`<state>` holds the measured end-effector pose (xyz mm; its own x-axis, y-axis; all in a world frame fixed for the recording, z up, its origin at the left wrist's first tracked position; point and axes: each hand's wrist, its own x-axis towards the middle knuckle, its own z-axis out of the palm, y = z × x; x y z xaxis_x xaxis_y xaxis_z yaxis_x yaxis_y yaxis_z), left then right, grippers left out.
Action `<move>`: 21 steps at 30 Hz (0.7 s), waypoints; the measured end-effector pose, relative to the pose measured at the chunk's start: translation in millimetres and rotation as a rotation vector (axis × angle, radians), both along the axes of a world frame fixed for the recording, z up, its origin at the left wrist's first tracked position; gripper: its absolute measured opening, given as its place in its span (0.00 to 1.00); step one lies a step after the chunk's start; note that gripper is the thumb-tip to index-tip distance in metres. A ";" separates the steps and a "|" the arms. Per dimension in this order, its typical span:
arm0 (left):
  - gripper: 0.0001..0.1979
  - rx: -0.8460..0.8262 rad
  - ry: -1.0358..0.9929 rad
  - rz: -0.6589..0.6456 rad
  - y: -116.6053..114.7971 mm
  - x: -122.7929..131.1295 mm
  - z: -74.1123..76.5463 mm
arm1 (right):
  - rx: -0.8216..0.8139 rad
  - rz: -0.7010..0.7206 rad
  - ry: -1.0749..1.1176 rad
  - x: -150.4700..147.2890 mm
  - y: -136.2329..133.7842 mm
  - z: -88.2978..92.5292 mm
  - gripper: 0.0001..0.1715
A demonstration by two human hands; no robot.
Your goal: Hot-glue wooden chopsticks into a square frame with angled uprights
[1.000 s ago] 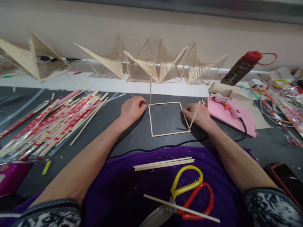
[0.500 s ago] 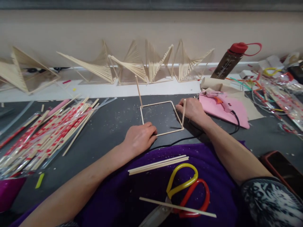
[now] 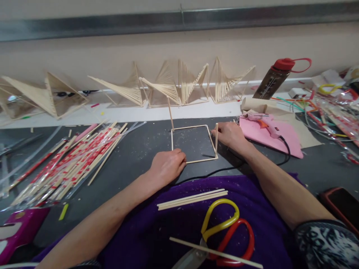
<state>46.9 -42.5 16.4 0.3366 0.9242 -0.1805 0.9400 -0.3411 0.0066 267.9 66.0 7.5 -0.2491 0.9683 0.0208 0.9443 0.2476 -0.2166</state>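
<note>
A square frame of thin wooden sticks [image 3: 189, 127] lies flat on the dark grey work surface. One upright stick [image 3: 170, 113] rises from its back left corner, leaning slightly left, and another [image 3: 216, 140] stands at the front right corner. With curled fingers, my left hand [image 3: 169, 164] grips the front left corner and hides it. My right hand [image 3: 230, 135] is closed at the frame's right side, behind the front upright; its fingertips meet the side stick and are partly hidden. Loose sticks [image 3: 193, 200] and scissors [image 3: 221, 224] with yellow and red handles lie on purple cloth nearer me.
Several finished twisted stick models [image 3: 162, 87] line the wall. Wrapped stick bundles [image 3: 73, 160] lie left. To the right are a pink glue gun [image 3: 265, 121] with its cord, a bottle [image 3: 273, 80] with a red lid, and a phone [image 3: 343, 207].
My view has tilted up and turned slightly left, so the scene sits lower and farther right. Both hands keep about the same places on the frame.
</note>
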 end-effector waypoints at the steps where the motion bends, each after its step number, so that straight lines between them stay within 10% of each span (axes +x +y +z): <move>1: 0.12 -0.001 0.000 -0.006 0.2 -0.8 0.0 | 0.002 0.002 -0.002 0.0 0.2 -0.6 0.19; 13: 0.12 0.022 -0.113 -0.015 -1.0 -2.8 7.3 | 0.047 0.007 0.103 3.0 4.0 -0.7 0.17; 21: 0.12 -0.006 -0.773 -0.096 -39.5 8.9 88.5 | 0.072 0.010 0.203 7.6 6.0 4.1 0.16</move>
